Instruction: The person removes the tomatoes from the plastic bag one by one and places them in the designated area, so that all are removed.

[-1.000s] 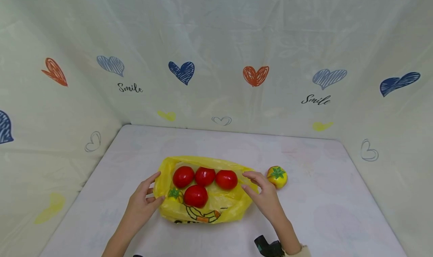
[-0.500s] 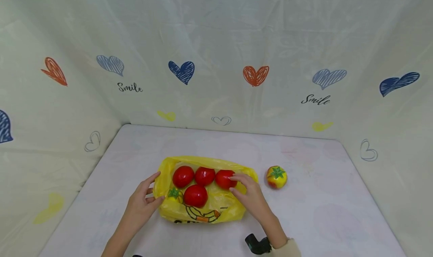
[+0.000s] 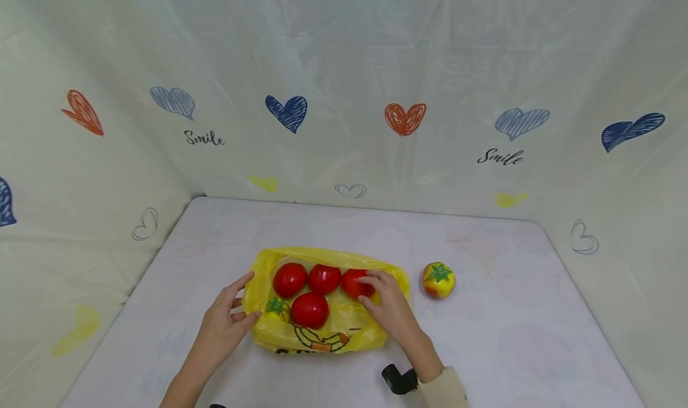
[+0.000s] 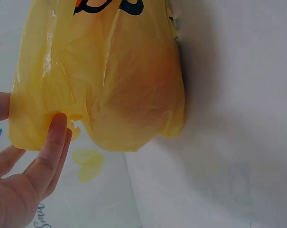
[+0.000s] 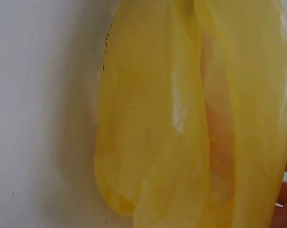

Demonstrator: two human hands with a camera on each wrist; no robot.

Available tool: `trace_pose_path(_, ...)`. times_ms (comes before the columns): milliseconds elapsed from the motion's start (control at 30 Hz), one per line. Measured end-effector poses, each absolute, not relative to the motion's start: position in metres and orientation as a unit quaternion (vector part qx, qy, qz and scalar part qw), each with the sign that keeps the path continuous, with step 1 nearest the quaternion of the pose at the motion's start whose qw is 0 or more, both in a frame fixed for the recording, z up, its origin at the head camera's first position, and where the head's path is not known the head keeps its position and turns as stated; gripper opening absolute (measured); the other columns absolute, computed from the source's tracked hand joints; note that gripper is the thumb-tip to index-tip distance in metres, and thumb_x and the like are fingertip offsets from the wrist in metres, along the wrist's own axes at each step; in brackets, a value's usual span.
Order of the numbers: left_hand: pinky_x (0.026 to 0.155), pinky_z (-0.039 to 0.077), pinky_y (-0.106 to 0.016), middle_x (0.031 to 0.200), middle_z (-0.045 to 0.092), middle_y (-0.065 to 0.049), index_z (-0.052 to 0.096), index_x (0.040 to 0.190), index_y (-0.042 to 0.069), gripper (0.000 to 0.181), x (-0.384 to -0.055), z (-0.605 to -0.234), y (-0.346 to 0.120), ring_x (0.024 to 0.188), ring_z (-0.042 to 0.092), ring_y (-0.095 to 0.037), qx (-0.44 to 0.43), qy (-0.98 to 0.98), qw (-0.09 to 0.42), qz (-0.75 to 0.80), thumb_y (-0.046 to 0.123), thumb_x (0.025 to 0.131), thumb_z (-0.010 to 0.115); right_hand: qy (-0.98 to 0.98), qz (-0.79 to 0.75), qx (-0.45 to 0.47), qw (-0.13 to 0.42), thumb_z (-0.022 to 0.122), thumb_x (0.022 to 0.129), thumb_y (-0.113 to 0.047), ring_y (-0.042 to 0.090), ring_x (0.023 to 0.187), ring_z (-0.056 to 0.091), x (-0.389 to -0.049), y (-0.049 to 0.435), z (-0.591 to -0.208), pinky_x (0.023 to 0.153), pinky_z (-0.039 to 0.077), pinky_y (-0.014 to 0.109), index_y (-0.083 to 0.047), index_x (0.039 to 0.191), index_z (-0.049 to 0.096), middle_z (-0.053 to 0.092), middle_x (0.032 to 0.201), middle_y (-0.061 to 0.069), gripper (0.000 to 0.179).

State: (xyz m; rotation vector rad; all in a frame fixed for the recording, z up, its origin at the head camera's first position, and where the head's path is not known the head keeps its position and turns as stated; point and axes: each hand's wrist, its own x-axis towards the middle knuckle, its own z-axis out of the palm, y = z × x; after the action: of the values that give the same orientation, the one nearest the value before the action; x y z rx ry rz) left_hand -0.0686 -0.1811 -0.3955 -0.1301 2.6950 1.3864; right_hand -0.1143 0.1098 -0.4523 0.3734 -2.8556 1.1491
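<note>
A yellow plastic bag (image 3: pixel 371 330) lies on its side with its mouth facing up, and several glossy round red fruits (image 3: pixel 310 310) sit inside. Beside them in the bag is a small yellow fruit (image 3: pixel 276 307) with a green leafy top. At the bag's left end my left hand (image 3: pixel 228 318) holds the edge, fingers and thumb on either side of the plastic. My right hand (image 3: pixel 392 306) reaches in over the right end. Its curled fingers and thumb are on the rightmost red fruit (image 3: pixel 350 284), partly covering it. The right wrist view shows mostly the bag's outside (image 5: pixel 148 123).
Right of the bag, a yellow-and-red fruit (image 3: pixel 438 279) with a green star-shaped top stands on the white table (image 3: pixel 510 324). A curtain (image 3: pixel 344 49) printed with hearts encloses the table's back and sides. A black device (image 3: pixel 399 379) is at my right wrist.
My right hand has moved left from the bag's right edge to the rightmost red fruit inside. My left hand has stayed at the bag's left end.
</note>
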Motion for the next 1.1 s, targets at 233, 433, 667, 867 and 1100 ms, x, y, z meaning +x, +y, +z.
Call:
trace_pose_path(233, 0.083, 0.055, -0.032, 0.140, 0.036, -0.019, 0.033, 0.143, 0.011, 0.068, -0.069, -0.397, -0.181, 0.113, 0.051, -0.035, -0.040, 0.887, 0.052, 0.458, 0.003, 0.083, 0.064, -0.928, 0.350, 0.125, 0.029, 0.069, 0.082, -0.012, 0.029, 0.116, 0.047, -0.118, 0.105, -0.455, 0.096, 0.048, 0.044, -0.008, 0.111, 0.066, 0.052, 0.126, 0.014, 0.030)
trace_pose_path(433, 0.083, 0.056, -0.032, 0.140, 0.036, -0.019, 0.033, 0.143, 0.012, 0.067, -0.070, -0.395, -0.181, 0.113, 0.051, -0.036, -0.042, 0.887, 0.055, 0.457, 0.004, 0.084, 0.064, -0.943, 0.304, 0.132, 0.036, 0.072, 0.080, -0.013, 0.029, 0.116, 0.046, -0.121, 0.101, -0.459, 0.095, 0.049, 0.041, -0.010, 0.115, 0.064, 0.049, 0.128, 0.014, 0.037)
trace_pose_path(667, 0.083, 0.055, -0.033, 0.140, 0.037, -0.019, 0.033, 0.143, 0.012, 0.067, -0.071, -0.395, -0.180, 0.113, 0.051, -0.035, -0.038, 0.887, 0.056, 0.456, 0.004, 0.084, 0.064, -0.948, 0.288, 0.124, 0.044, 0.074, 0.078, -0.013, 0.028, 0.111, 0.045, -0.125, 0.098, -0.463, 0.093, 0.051, 0.039, -0.008, 0.120, 0.058, 0.046, 0.128, 0.014, 0.045)
trace_pose_path(867, 0.082, 0.056, -0.032, 0.140, 0.037, -0.019, 0.034, 0.143, 0.012, 0.068, -0.071, -0.396, -0.179, 0.113, 0.051, -0.035, -0.035, 0.886, 0.054, 0.459, 0.003, 0.083, 0.064, -0.954, 0.268, 0.119, 0.056, 0.076, 0.076, -0.013, 0.029, 0.108, 0.044, -0.130, 0.094, -0.466, 0.090, 0.052, 0.039, -0.008, 0.116, 0.055, 0.045, 0.125, 0.016, 0.046)
trace_pose_path(1100, 0.082, 0.056, -0.031, 0.139, 0.037, -0.020, 0.034, 0.143, 0.011, 0.068, -0.071, -0.396, -0.179, 0.113, 0.051, -0.036, -0.034, 0.885, 0.054, 0.462, 0.003, 0.083, 0.065, -0.959, 0.244, 0.118, 0.077, 0.078, 0.073, -0.011, 0.031, 0.102, 0.045, -0.135, 0.091, -0.470, 0.083, 0.052, 0.038, -0.007, 0.114, 0.052, 0.044, 0.121, 0.017, 0.049)
